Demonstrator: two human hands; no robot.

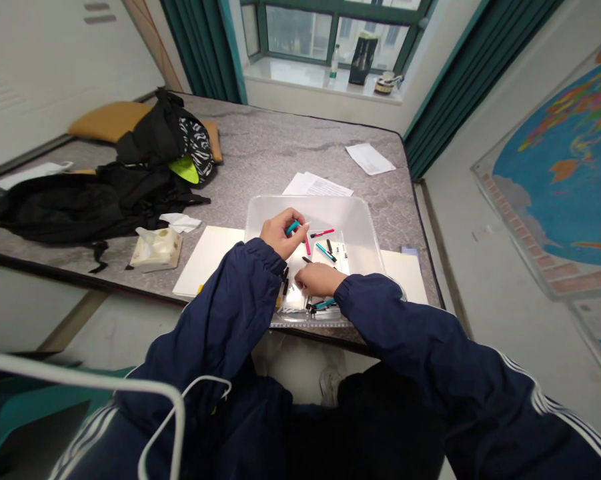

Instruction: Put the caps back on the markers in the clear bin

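Observation:
My left hand (281, 233) is closed around a teal pen (293, 228) over the left side of a clear plastic bin (369, 230). My right hand (318, 279) reaches down inside the bin, fingers bent together; what they grip, if anything, is hidden. Scattered on the bin's bottom are pens and pen parts: a pink and black one (323, 233), a teal and black one (325, 252), and a small black cap (329, 245). More teal and black pieces (324, 304) lie near the front wall, below my right hand.
The bin rests on a grey mattress-like surface (260, 143), partly over cream boards (207, 260). Left stand a tissue box (156, 250) and a black backpack (75, 200). Loose papers (370, 159) lie behind. A white curved bar (177, 413) crosses the lower left.

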